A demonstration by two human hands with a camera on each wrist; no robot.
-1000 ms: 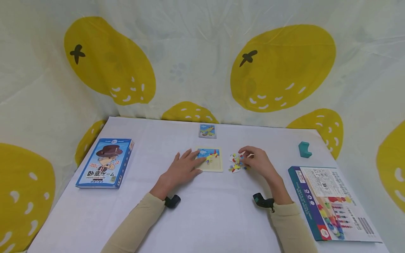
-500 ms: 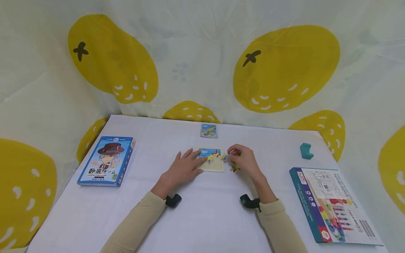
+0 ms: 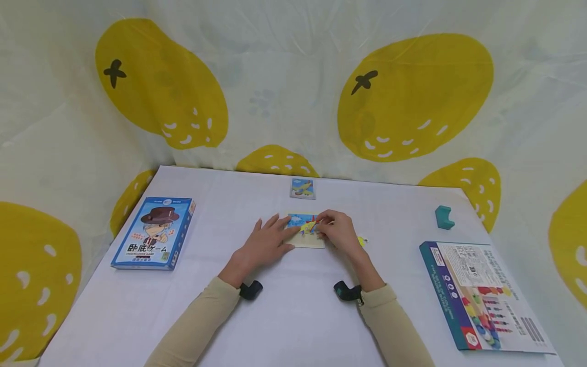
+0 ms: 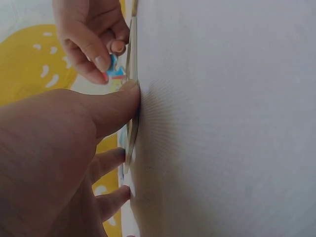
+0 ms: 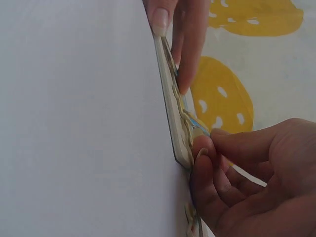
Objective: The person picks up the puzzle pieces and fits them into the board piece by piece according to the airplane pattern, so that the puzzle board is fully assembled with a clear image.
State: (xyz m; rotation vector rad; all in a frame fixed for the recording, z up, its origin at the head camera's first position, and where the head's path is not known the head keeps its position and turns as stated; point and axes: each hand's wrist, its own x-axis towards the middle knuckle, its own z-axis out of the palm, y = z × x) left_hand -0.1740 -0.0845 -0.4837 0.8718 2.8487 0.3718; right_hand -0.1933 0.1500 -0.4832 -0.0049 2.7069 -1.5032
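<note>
A small wooden puzzle board [image 3: 306,242] lies mid-table, its upper part filled with blue and yellow pieces and the lower part bare. My left hand [image 3: 265,242] rests at its left side with fingers spread; in the left wrist view the thumb presses the board's edge. Over the right part of the board, my right hand [image 3: 341,235] pinches a jigsaw piece [image 5: 198,125] with blue on it between thumb and fingertips. In the right wrist view the piece is tilted, close over the laid pieces. Loose pieces [image 3: 362,240] lie right of the board, mostly hidden behind the right hand.
Behind the board lies a small card [image 3: 302,188] with a yellow airplane picture. A blue game box [image 3: 153,233] is at the left, a white and teal box [image 3: 486,298] at the right. A teal block [image 3: 444,217] stands behind that box.
My right hand has moved left from the loose pieces to the board, bringing a jigsaw piece with it. The left hand has stayed at the board's left side.
</note>
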